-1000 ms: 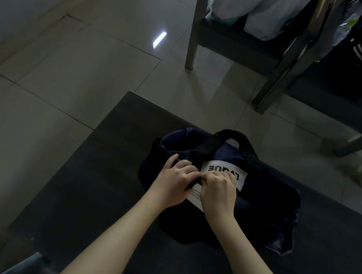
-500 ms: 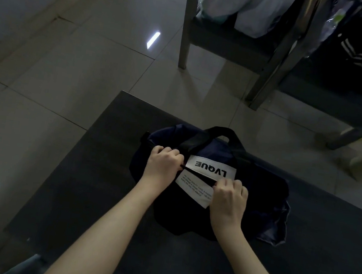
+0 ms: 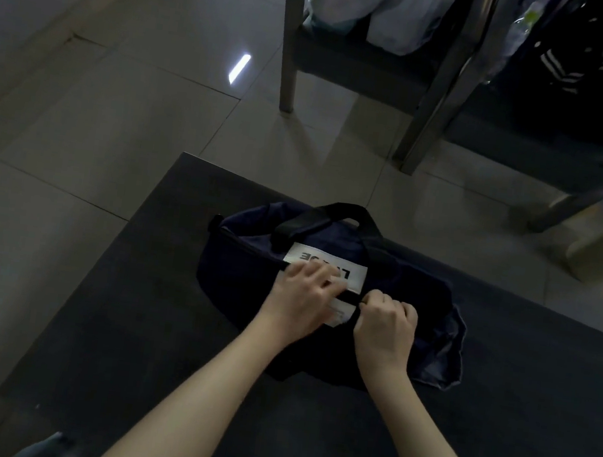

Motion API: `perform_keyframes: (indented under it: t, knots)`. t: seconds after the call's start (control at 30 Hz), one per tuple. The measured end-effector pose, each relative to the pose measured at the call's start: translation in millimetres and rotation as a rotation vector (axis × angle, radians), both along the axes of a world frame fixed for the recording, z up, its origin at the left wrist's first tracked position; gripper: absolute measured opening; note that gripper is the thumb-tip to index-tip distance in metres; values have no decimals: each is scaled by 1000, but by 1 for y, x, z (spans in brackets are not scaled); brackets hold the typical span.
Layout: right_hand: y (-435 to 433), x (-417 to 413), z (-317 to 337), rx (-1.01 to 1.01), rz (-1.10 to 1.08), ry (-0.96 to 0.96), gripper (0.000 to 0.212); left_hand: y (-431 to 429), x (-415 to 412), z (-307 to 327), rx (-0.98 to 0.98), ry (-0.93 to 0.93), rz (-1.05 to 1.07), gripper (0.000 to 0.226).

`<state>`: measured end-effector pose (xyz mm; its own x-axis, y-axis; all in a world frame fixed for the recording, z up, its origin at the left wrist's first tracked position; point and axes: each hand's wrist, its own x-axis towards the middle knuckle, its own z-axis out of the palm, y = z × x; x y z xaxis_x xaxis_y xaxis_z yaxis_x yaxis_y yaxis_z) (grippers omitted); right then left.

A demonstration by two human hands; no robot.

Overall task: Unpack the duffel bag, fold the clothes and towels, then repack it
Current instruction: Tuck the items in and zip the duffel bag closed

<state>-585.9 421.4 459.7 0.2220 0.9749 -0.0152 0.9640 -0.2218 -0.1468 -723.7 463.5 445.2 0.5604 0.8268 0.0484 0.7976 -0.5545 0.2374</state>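
At the centre of the frame, the bag (image 3: 247, 278) lies slumped on the dark worktop (image 3: 162, 344), and unpacking looks not yet begun. My left hand (image 3: 302, 297) is curled over the white label (image 3: 311, 256) and pinches the black band (image 3: 350, 297) that runs along the bag's top. My right hand (image 3: 387, 324), just right of it, is clenched round the same band. Whether that band is the zip line or a strap, I cannot tell. I judge the bag soft and light: thin cloth that sags and bunches instead of holding its shape. So one hand should pin the cloth close beside the opening while the other draws, or the whole bag will drag along. For lifting, the looped handle (image 3: 332, 213) above my hands is the place to hold.
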Motion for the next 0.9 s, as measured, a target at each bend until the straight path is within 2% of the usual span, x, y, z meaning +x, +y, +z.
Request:
perform_keyframes:
  t: [0.1, 0.3, 0.4, 0.5, 0.67, 0.9]
  knots:
    - [-3, 4, 4, -7, -10, 14, 16, -5, 32, 0, -13, -12, 2, 41]
    - [-6, 13, 13, -102, -17, 5, 18, 2, 49, 11, -10, 118, -2, 31]
    - [-5, 19, 17, -162, -25, 4, 3, 3, 47, 18, -14, 128, -3, 31]
    - [-10, 53, 15, -195, -122, 13, 18, 11, 36, 25, -12, 114, 47, 33]
    - [-28, 86, 16, -212, -165, -1, 24, 11, 43, 27, -53, 138, 91, 26]
    - [-34, 98, 24, -229, -344, 334, 16, 10, 54, 21, -102, 201, 146, 11]
